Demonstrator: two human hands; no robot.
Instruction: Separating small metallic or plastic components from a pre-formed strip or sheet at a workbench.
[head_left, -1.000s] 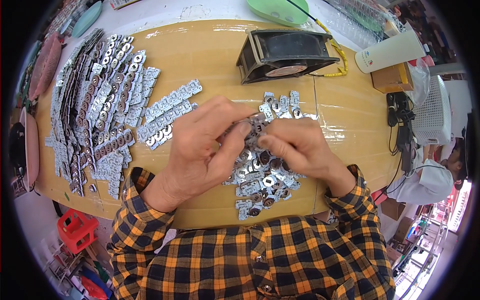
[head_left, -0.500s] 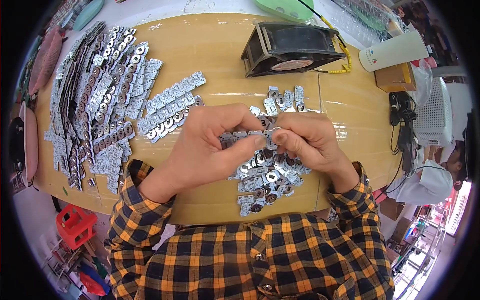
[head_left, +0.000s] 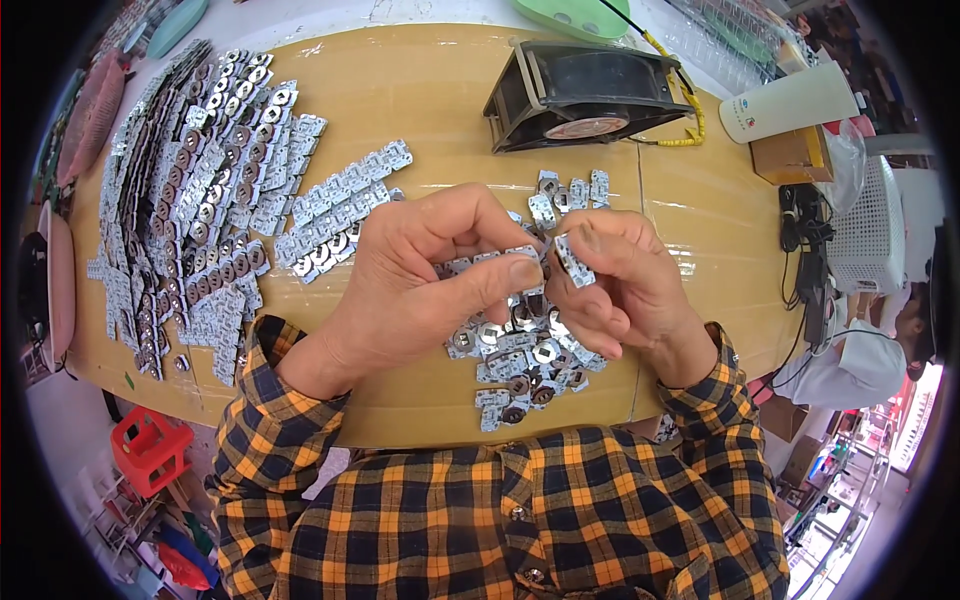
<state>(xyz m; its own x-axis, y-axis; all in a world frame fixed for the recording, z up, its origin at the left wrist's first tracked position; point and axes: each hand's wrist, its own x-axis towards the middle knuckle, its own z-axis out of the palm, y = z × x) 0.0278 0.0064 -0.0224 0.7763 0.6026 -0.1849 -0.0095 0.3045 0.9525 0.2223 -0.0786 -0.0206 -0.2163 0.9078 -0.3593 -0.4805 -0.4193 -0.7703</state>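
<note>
My left hand (head_left: 425, 275) is closed, its thumb and fingers pinching a strip of small white circuit boards (head_left: 455, 267) that is mostly hidden behind the hand. Just to the right, my right hand (head_left: 635, 285) pinches one small circuit board (head_left: 575, 262) between thumb and forefinger, tilted and apart from the strip. Below both hands lies a loose pile of small circuit boards (head_left: 520, 362), several with round brown or silvery parts on them. A few more single boards (head_left: 578, 195) lie just beyond my right hand.
Many board strips (head_left: 190, 200) are heaped at the left of the brown table, with separate strips (head_left: 350, 185) beside them. A black fan (head_left: 590, 95) stands at the back. At right are a white cylinder (head_left: 790, 103), a black power adapter (head_left: 818, 300) and a white basket (head_left: 868, 230).
My hands have moved slightly apart. One small circuit board has come away from the strip and is now in my right hand, which has turned; the strip stays in my left.
</note>
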